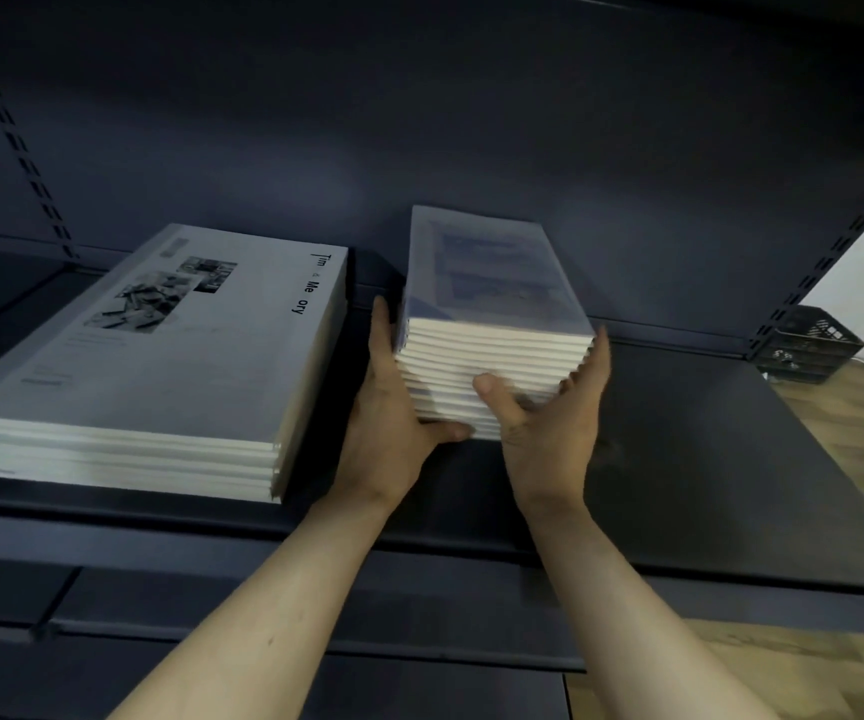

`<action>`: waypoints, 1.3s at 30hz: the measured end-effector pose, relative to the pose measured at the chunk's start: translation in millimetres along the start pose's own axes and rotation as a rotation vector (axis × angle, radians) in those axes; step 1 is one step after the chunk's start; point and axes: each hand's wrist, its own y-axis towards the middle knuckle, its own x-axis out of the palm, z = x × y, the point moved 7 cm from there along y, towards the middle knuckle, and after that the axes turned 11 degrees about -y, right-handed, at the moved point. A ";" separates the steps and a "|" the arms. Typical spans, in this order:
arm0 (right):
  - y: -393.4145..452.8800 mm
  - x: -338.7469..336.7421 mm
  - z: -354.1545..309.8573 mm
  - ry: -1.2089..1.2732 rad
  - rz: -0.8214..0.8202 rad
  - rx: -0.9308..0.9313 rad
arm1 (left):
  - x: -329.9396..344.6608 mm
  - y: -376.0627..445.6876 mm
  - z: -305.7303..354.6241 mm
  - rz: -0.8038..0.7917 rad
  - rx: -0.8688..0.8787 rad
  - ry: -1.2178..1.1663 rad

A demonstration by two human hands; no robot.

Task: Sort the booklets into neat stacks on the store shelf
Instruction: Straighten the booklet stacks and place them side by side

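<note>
We're in a shop: dark metal shelving with slotted uprights, stacked booklets laid out, plastic crate on wood flooring.

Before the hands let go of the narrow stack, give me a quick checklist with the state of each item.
1. Both hands on the narrow stack: ok. The left hand braces its left side and the right hand its right side and front.
2. Narrow stack squared: not ok. Its front edges step out unevenly.
3. Stack fully resting on the shelf: cannot tell. The hands hide its base.
4. Gap to the wide stack: ok. The two stacks stand apart, with the left hand between them.
5. Wide stack neat: not ok. Its lower booklets fan out at the left front corner.
6. Free shelf to the right: ok.
</note>
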 end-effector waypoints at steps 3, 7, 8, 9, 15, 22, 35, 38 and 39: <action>-4.7 -5.9 -5.3 0.057 0.076 -0.043 | 3.8 -0.6 -0.1 -0.042 0.004 -0.050; -6.5 0.7 -14.1 -0.073 -0.007 -0.124 | 2.8 -1.3 2.4 -0.019 0.024 -0.017; -6.5 1.2 -14.7 -0.101 -0.013 -0.136 | 2.1 -1.8 2.1 -0.002 0.028 0.005; -6.2 1.5 -15.4 -0.128 -0.015 -0.148 | 1.7 -1.8 1.7 0.014 0.036 0.039; -1.5 3.7 -11.0 -0.190 -0.003 -0.155 | 3.5 -1.3 1.7 0.016 0.081 0.111; -2.2 1.9 -3.5 -0.038 0.011 -0.044 | 0.0 1.2 11.6 0.012 0.039 -0.138; -0.7 10.1 6.2 -0.034 -0.125 -0.029 | 2.9 -1.2 16.9 0.003 0.123 -0.025; -0.8 8.2 3.5 -0.021 -0.092 -0.021 | 3.6 -1.5 16.0 -0.017 0.112 -0.029; -1.1 6.5 3.0 -0.001 -0.066 -0.013 | 3.7 -1.0 15.1 -0.023 0.102 -0.038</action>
